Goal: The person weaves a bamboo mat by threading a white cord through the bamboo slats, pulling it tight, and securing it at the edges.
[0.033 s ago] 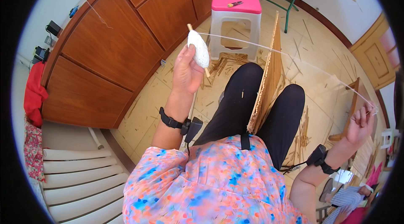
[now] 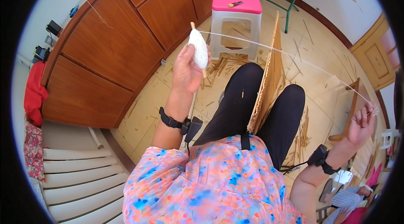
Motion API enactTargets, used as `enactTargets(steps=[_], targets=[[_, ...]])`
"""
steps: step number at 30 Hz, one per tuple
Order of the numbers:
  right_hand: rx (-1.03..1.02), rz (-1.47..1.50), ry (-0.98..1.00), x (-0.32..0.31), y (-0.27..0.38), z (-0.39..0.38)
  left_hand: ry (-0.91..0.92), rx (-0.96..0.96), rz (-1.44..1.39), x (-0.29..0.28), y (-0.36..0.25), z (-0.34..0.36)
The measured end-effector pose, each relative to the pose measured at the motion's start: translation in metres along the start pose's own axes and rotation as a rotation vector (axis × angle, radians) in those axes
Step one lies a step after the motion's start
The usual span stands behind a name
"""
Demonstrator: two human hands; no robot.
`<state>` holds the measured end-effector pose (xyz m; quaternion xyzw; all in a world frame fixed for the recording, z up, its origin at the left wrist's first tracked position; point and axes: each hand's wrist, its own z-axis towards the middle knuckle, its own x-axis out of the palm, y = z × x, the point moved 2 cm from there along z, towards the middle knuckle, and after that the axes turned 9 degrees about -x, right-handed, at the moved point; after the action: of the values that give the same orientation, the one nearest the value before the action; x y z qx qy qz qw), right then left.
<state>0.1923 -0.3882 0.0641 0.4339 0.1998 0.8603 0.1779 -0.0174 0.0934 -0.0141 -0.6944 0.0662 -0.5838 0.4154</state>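
Observation:
My left hand [image 2: 188,69] grips a stick wound with white thread, a spool [image 2: 199,50] that is fat in the middle, with bare wood showing at both ends. From its upper part a white thread [image 2: 235,37] runs taut to the right, passing across the upright straw-coloured panel [image 2: 269,81] between my knees. Far out to the right, my right hand [image 2: 362,124] pinches the other end of that thread, where a small loose loop shows by the fingertips. The panel has a knobbly pale edge.
A pink-topped white stool [image 2: 236,1] stands ahead, with a small pair of pliers [image 2: 235,4] on it. Dry stalk pieces [image 2: 223,66] litter the tiled floor. Wooden cabinets [image 2: 109,34] line the left; a slatted white seat [image 2: 80,169] is near left. Another person [image 2: 347,201] sits at lower right.
The wound spool has turned slightly in my left hand and stands a little more upright. My right hand has barely moved.

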Motion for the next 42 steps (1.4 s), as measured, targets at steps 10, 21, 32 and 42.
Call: enactTargets(steps=[10,21,32,42], targets=[[-0.01,0.017,0.016,-0.045,0.051,0.03,0.108,0.071,0.796,-0.002,-0.029,-0.008],[-0.031,-0.147,-0.062,-0.059,0.068,0.034,-0.076,0.047,1.005,-0.033,-0.051,-0.003],[0.06,-0.202,-0.131,-0.121,0.076,0.026,-0.523,0.16,0.046,-0.076,-0.051,0.019],[0.121,-0.494,-0.343,-0.206,0.141,0.044,-0.026,-0.116,1.638,-0.095,-0.074,0.004]])
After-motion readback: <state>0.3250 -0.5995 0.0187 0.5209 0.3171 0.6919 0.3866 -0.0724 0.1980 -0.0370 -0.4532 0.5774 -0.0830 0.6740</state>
